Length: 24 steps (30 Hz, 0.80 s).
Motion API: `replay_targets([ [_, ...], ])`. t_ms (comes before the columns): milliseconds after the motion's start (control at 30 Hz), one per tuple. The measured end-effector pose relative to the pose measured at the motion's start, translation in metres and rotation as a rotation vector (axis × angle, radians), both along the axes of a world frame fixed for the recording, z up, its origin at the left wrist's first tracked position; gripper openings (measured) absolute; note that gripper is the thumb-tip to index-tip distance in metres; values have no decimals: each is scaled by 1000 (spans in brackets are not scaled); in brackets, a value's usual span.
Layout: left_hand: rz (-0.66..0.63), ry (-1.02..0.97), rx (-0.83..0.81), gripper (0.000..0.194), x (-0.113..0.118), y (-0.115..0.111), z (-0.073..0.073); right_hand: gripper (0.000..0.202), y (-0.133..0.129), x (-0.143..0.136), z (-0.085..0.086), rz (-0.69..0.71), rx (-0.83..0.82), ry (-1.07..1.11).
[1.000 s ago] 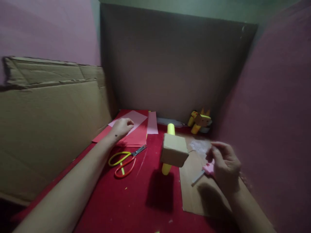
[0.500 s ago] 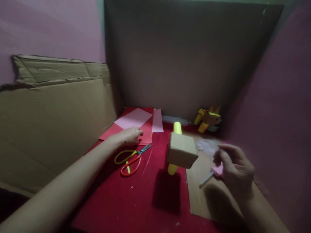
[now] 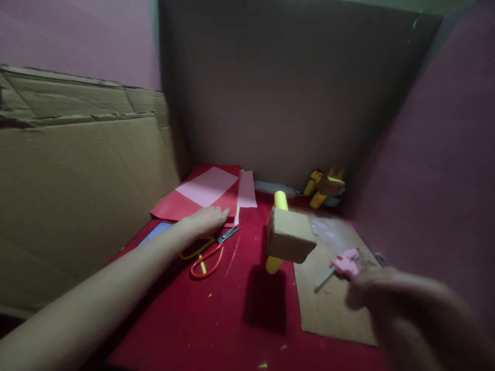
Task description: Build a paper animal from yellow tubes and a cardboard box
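My left hand [image 3: 211,221] rests at the front edge of a stack of red paper [image 3: 181,205], fingers closed on that edge, with a pink sheet [image 3: 209,186] lying on top. Just in front of it are scissors [image 3: 209,257] with one yellow and one red handle. My right hand [image 3: 386,293] is blurred by motion, beside a pink glue gun [image 3: 345,262] on a cardboard sheet [image 3: 325,309]; what its fingers hold, if anything, is unclear. Between the hands stands a cardboard box [image 3: 292,235] with yellow tubes [image 3: 281,200] sticking out.
A yellow and brown cardboard figure [image 3: 325,188] sits at the back right. Cardboard panels [image 3: 85,170] rise on the left and a dark panel [image 3: 290,93] at the back. Blue paper [image 3: 154,233] shows under the red stack. Small scraps lie on the red surface [image 3: 216,319].
My left hand has closed on the edge of the red paper, whose stack has shifted and uncovers blue paper. My right hand has moved down and right, away from the glue gun.
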<state>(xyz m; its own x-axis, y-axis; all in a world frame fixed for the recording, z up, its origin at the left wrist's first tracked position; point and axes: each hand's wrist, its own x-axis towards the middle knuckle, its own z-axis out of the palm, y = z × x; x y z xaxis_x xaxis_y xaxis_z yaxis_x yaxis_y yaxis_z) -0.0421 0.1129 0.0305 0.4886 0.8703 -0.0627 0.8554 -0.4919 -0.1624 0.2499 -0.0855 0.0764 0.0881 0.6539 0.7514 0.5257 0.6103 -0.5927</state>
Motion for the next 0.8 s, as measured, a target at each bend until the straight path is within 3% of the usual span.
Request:
replay_targets([
  [33,28,-9,13,31,-2,2,-2,21,-3,-13,-4,62,19,-37],
  [100,101,-30,41,25,-6,6,-4,29,0,-42,-15,434,85,-210],
  [133,140,-43,57,25,-8,8,-5,32,4,-57,-21,531,3,-322],
  [233,253,-92,112,26,-17,11,-1,32,24,-105,-36,592,-191,-439],
  [300,319,-125,141,27,-22,12,3,37,44,-136,-43,516,-332,-375],
  [433,409,-176,166,28,-30,14,6,43,104,-186,-43,153,-625,-131],
  [500,435,-192,163,28,-31,16,4,42,139,-199,-39,-45,-788,21],
  [600,453,-206,148,28,-30,18,2,33,184,-206,-37,-200,-912,147],
  [800,435,-220,90,30,-31,21,0,32,231,-205,-45,-252,-1011,403],
])
